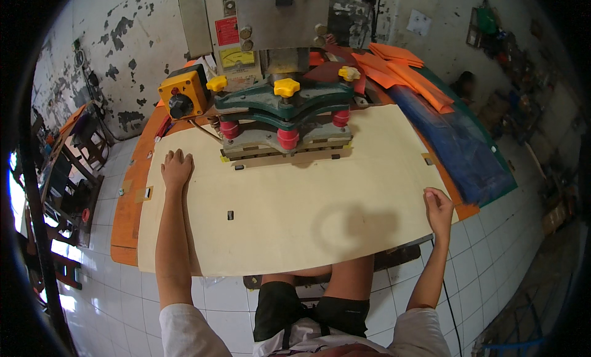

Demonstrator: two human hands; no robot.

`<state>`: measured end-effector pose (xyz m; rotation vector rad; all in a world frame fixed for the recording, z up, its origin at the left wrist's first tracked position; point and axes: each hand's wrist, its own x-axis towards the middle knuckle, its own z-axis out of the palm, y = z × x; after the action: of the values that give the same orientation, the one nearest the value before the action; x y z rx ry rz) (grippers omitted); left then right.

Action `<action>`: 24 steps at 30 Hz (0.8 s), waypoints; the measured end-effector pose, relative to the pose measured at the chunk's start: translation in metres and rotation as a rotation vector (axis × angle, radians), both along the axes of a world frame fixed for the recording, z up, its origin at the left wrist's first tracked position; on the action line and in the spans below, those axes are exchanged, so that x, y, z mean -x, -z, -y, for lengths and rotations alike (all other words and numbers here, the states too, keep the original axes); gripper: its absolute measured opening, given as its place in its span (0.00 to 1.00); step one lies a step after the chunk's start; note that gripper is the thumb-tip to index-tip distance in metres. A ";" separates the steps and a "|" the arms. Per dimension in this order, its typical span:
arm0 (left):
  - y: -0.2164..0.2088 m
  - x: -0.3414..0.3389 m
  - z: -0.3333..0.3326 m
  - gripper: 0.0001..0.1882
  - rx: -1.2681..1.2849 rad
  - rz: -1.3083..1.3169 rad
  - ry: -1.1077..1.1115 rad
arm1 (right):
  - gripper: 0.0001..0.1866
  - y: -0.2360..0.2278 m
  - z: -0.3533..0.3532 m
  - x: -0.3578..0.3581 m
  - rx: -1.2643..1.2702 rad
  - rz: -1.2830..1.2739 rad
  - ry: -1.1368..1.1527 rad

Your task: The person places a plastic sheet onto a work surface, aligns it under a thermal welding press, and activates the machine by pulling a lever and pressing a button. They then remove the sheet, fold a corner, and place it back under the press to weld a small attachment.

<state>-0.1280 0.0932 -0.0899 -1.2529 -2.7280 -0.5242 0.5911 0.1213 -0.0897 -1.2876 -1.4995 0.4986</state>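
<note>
Head view: a cream sheet (280,237) lies across the desk (127,228), its far part under the press (286,114) and its near edge overhanging toward the person's lap, probably because it is too broad for the bare top. The left hand (177,167) rests palm down with fingers slightly spread on the sheet's left side, holding nothing, as if its weight steadies that side. The right hand (438,210) is at the right edge, fingers curled; whether they grip the edge or only rest there cannot be told. With the hands this far apart, the sheet can likely be kept square from both sides. Yellow knobs (287,87) top the press, presumably within reach for adjusting, above red bushings (288,139) that seem to cushion its plate (289,149). Whether the plate touches the sheet is unclear. A yellow control box (183,96) stands just left of the press, likely for easy reach. Orange pieces (403,80) and blue film (455,157) lie to the right, apparently set aside from the sheet.
</note>
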 end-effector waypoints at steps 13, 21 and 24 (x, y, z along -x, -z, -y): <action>0.001 0.000 0.000 0.31 -0.101 -0.002 0.011 | 0.13 0.000 -0.005 -0.005 -0.040 0.069 0.031; 0.000 0.000 0.000 0.31 -0.084 0.019 -0.011 | 0.13 -0.005 0.000 -0.003 0.014 0.082 0.051; -0.003 -0.003 -0.001 0.31 -0.073 0.059 -0.005 | 0.13 -0.007 0.000 -0.001 0.018 0.066 0.066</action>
<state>-0.1251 0.0939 -0.0865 -1.2318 -2.7313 -0.6641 0.5919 0.1214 -0.0828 -1.3745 -1.5043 0.4307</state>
